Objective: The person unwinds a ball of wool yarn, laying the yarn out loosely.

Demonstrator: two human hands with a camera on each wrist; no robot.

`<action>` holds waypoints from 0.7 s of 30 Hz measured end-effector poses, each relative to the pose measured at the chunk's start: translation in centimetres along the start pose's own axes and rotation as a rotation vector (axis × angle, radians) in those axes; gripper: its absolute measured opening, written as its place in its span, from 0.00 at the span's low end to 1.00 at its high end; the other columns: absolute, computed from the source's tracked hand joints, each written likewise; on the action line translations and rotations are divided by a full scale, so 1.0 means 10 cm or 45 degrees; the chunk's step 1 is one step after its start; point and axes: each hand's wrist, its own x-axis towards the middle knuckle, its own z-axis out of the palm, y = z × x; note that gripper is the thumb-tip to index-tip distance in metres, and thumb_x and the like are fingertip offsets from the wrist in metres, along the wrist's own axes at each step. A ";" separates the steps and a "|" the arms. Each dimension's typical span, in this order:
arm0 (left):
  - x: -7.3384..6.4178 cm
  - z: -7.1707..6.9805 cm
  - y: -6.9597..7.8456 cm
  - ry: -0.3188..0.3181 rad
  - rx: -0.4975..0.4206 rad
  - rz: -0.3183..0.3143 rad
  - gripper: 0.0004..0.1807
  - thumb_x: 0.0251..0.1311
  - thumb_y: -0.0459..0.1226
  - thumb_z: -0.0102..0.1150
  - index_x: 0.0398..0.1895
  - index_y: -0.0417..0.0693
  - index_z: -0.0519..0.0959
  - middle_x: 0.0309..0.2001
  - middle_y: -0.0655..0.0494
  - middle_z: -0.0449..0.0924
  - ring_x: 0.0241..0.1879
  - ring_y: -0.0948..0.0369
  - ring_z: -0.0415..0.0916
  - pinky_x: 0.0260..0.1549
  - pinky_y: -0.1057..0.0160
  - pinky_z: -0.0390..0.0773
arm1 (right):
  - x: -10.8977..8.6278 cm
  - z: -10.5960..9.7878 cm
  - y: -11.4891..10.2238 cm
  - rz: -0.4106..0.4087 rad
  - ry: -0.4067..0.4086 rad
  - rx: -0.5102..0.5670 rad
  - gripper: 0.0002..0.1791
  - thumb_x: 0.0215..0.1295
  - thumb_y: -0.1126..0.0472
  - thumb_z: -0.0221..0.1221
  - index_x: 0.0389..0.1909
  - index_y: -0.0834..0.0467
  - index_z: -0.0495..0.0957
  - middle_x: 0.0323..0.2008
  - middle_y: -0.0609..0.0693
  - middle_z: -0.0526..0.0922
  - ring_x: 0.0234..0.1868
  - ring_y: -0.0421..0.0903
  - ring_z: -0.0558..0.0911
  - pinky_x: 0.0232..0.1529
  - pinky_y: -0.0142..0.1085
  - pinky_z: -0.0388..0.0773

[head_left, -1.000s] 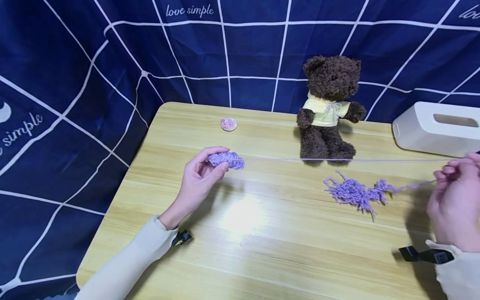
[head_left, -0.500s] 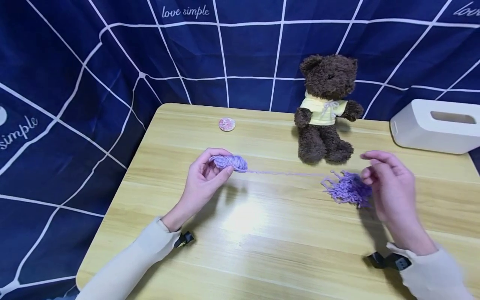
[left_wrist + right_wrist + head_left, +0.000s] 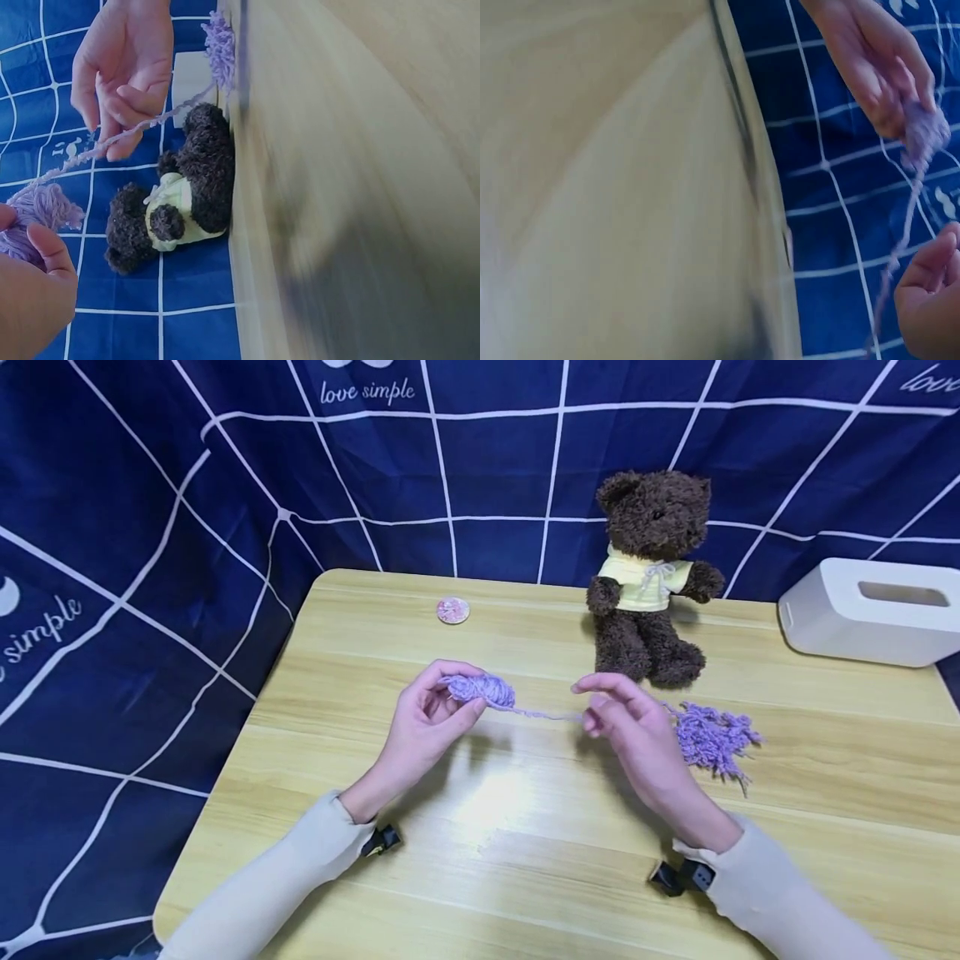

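Between the thumb and fingers of my left hand (image 3: 420, 718) is a small wound skein of purple yarn (image 3: 491, 690). From it a yarn strand (image 3: 534, 714) runs rightward. My right hand (image 3: 647, 739) is raised beside that strand, its fingers loosely bent and apart. In the left wrist view the strand (image 3: 84, 156) passes across the right hand's fingers, and no firm pinch shows. Behind the right hand lies a loose, tangled heap of purple yarn (image 3: 716, 739) on the table, partly covered by the hand in the head view.
A brown teddy bear (image 3: 647, 585) in a yellow top sits at the back of the wooden table (image 3: 360, 635). A white tissue box (image 3: 847, 627) stands at the back right, a pink round disc (image 3: 453, 610) at the back left. Blue curtain (image 3: 495, 468) surrounds the table.
My right hand has come from the far right, in toward the left hand. The strand, stretched long and taut before, is shorter between the hands. The left hand has shifted slightly right with the skein.
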 end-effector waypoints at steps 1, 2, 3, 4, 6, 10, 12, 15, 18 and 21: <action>0.00 0.00 -0.01 -0.001 -0.006 -0.001 0.20 0.66 0.19 0.62 0.60 0.22 0.74 0.55 0.39 0.82 0.50 0.58 0.83 0.52 0.67 0.85 | 0.00 0.04 0.03 0.010 -0.033 -0.035 0.14 0.82 0.71 0.54 0.61 0.68 0.81 0.50 0.55 0.83 0.35 0.42 0.82 0.39 0.31 0.86; 0.00 0.00 -0.02 -0.004 -0.009 0.001 0.20 0.66 0.19 0.62 0.60 0.22 0.74 0.55 0.39 0.82 0.50 0.58 0.83 0.52 0.67 0.85 | -0.01 0.07 0.05 0.016 -0.071 -0.075 0.15 0.82 0.70 0.54 0.63 0.68 0.80 0.52 0.56 0.84 0.36 0.43 0.82 0.40 0.32 0.87; 0.00 0.00 -0.03 -0.007 -0.012 0.004 0.20 0.66 0.19 0.62 0.60 0.22 0.74 0.55 0.39 0.82 0.51 0.57 0.82 0.52 0.67 0.85 | -0.01 0.11 0.06 0.027 -0.117 -0.109 0.16 0.83 0.70 0.55 0.65 0.68 0.79 0.54 0.56 0.84 0.36 0.45 0.83 0.40 0.34 0.87; 0.00 0.00 -0.04 -0.008 -0.014 0.008 0.20 0.66 0.19 0.62 0.60 0.22 0.74 0.55 0.38 0.82 0.51 0.57 0.82 0.52 0.67 0.85 | -0.02 0.13 0.08 0.045 -0.163 -0.139 0.18 0.83 0.68 0.55 0.67 0.67 0.78 0.55 0.58 0.85 0.36 0.46 0.83 0.41 0.35 0.88; -0.01 0.00 -0.06 -0.006 -0.016 0.005 0.20 0.66 0.18 0.62 0.60 0.22 0.74 0.56 0.38 0.82 0.51 0.56 0.83 0.52 0.66 0.85 | -0.04 0.17 0.09 0.083 -0.251 -0.205 0.18 0.84 0.65 0.56 0.68 0.68 0.78 0.54 0.59 0.86 0.36 0.48 0.84 0.41 0.37 0.89; -0.04 -0.01 -0.07 -0.002 0.009 -0.024 0.20 0.66 0.19 0.63 0.60 0.24 0.75 0.54 0.39 0.83 0.50 0.56 0.83 0.51 0.67 0.86 | -0.12 0.15 0.03 0.101 -0.299 -0.357 0.13 0.84 0.61 0.59 0.57 0.67 0.83 0.38 0.65 0.84 0.32 0.49 0.81 0.35 0.35 0.85; -0.05 -0.02 -0.07 -0.005 0.045 -0.037 0.19 0.66 0.20 0.64 0.59 0.25 0.76 0.53 0.40 0.83 0.49 0.56 0.83 0.50 0.67 0.86 | -0.15 0.10 -0.02 0.053 -0.243 -0.401 0.10 0.83 0.62 0.59 0.49 0.65 0.84 0.30 0.63 0.80 0.28 0.48 0.78 0.30 0.33 0.81; -0.04 -0.03 -0.07 -0.020 0.085 -0.045 0.18 0.68 0.21 0.64 0.59 0.25 0.77 0.52 0.40 0.82 0.49 0.55 0.83 0.51 0.65 0.86 | -0.16 0.01 -0.12 -0.094 -0.150 -0.279 0.10 0.84 0.66 0.56 0.42 0.66 0.82 0.26 0.59 0.75 0.25 0.48 0.73 0.27 0.31 0.78; -0.04 -0.04 -0.07 -0.042 0.058 -0.057 0.16 0.70 0.22 0.62 0.59 0.24 0.76 0.52 0.38 0.81 0.50 0.56 0.84 0.52 0.64 0.87 | -0.15 -0.11 -0.20 -0.236 -0.133 -0.028 0.14 0.86 0.71 0.49 0.41 0.70 0.81 0.25 0.54 0.72 0.24 0.47 0.68 0.26 0.28 0.76; -0.03 -0.06 -0.07 -0.078 -0.008 -0.071 0.15 0.73 0.23 0.60 0.58 0.22 0.75 0.48 0.37 0.83 0.44 0.56 0.85 0.45 0.63 0.89 | -0.13 -0.23 -0.26 -0.320 -0.135 0.174 0.18 0.88 0.71 0.44 0.40 0.71 0.80 0.26 0.52 0.70 0.25 0.48 0.65 0.27 0.28 0.76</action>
